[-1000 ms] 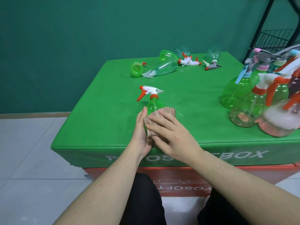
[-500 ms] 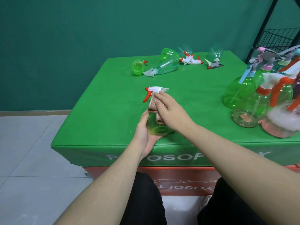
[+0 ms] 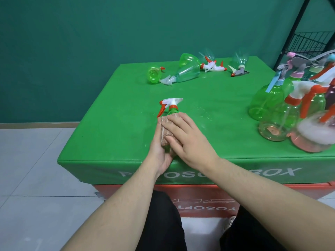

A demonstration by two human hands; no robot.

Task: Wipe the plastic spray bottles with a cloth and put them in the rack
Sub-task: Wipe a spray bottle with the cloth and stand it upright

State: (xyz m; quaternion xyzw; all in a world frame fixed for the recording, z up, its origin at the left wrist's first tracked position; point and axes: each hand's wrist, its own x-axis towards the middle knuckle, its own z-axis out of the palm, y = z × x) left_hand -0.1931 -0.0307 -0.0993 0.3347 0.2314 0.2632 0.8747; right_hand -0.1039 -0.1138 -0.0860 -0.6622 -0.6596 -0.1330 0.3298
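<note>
**Both hands closed together at centre**

Left hand cups from the left, palm turned right, thumb up. Right hand lies palm-down against it, fingers spread and pointing far-left. Both forearms bare, converging from the near edge

I count two hands in my feed, the left hand and the right hand. Between them are one cloth and one spray bottle with an orange-and-white trigger. There is one green tabletop. At its far end I make out five lying bottles, though they overlap. On the right is a cluster of standing bottles: at least five, too blurred and crowded for me to count exactly. One black wire rack shows behind them.
</note>
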